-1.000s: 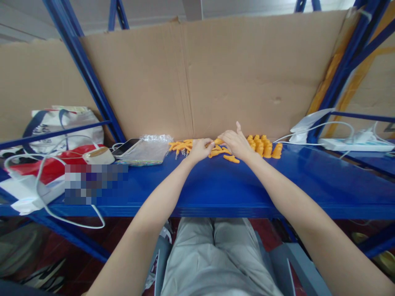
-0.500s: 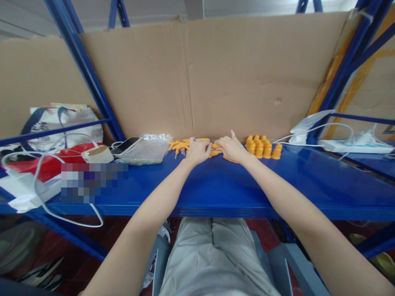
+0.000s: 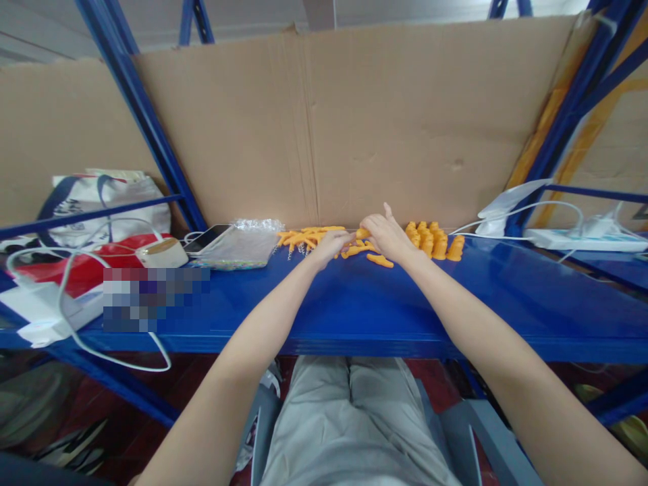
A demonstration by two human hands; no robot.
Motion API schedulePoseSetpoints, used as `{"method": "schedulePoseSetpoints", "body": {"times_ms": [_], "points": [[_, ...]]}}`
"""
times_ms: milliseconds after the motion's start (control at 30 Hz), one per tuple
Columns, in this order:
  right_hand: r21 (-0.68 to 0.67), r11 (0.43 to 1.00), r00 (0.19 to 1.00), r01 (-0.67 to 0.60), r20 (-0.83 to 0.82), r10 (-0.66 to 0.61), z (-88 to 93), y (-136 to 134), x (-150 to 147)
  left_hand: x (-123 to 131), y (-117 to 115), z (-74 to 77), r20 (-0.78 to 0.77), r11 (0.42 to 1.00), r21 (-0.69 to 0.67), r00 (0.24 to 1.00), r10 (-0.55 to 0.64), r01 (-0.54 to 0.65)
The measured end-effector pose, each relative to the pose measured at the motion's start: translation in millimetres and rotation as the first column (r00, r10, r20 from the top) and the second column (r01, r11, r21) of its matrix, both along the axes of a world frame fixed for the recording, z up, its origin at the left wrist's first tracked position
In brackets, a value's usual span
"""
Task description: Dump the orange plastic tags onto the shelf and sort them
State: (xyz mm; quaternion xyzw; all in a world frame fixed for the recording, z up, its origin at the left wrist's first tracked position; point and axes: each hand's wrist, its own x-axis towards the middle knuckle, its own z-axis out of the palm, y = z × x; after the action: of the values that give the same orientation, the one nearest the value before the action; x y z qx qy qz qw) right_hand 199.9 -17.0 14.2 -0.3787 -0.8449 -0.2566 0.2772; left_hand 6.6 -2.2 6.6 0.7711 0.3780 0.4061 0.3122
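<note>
My right hand (image 3: 385, 233) has its fingers curled round a small orange plastic piece (image 3: 362, 233), with the thumb sticking up. Close by on the left, my left hand (image 3: 331, 247) is closed with its fingertips bunched toward that piece; what they grip is hidden. Below and between the hands lie several long orange pieces (image 3: 358, 250). One more orange piece (image 3: 381, 260) rests by itself under my right wrist. Left of my left hand is a pile of slim orange pieces (image 3: 293, 239) with small metal chains (image 3: 290, 252).
Rows of upright orange figures (image 3: 428, 239) stand to the right on the blue shelf (image 3: 354, 304). A clear plastic bag (image 3: 246, 246) and a phone (image 3: 207, 237) lie left. Cardboard (image 3: 385, 121) walls the back. White cables and power strips (image 3: 582, 239) sit at both ends.
My right hand has lifted slightly and now shows an orange piece in its fingers. My left hand has shifted right and turned toward it. The lone piece under my right wrist is uncovered.
</note>
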Motion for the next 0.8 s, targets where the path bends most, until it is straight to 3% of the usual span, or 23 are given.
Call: {"method": "schedulePoseSetpoints", "body": {"times_ms": [267, 500, 700, 800], "points": [[-0.103, 0.995, 0.996, 0.016, 0.087, -0.007, -3.0, -5, -6, -3, 8, -7.5, -0.083, 0.982, 0.167, 0.991, 0.108, -0.093], [-0.034, 0.993, 0.988, 0.114, 0.11, -0.109, 0.7, -6, -8, 3, 6, -7.4, -0.047, 1.0, 0.005, 0.999, 0.016, -0.016], [-0.036, 0.961, 0.962, 0.273, 0.0, -0.273, 7.0, 2, 23, -5, 12, -11.7, -0.057, 0.994, 0.03, 0.992, 0.11, -0.108], [-0.151, 0.893, 0.898, 0.424, -0.056, -0.436, 12.8, 5, 43, -12, 17, -13.0, -0.093, 0.969, 0.127, 0.97, 0.225, -0.212]]}}
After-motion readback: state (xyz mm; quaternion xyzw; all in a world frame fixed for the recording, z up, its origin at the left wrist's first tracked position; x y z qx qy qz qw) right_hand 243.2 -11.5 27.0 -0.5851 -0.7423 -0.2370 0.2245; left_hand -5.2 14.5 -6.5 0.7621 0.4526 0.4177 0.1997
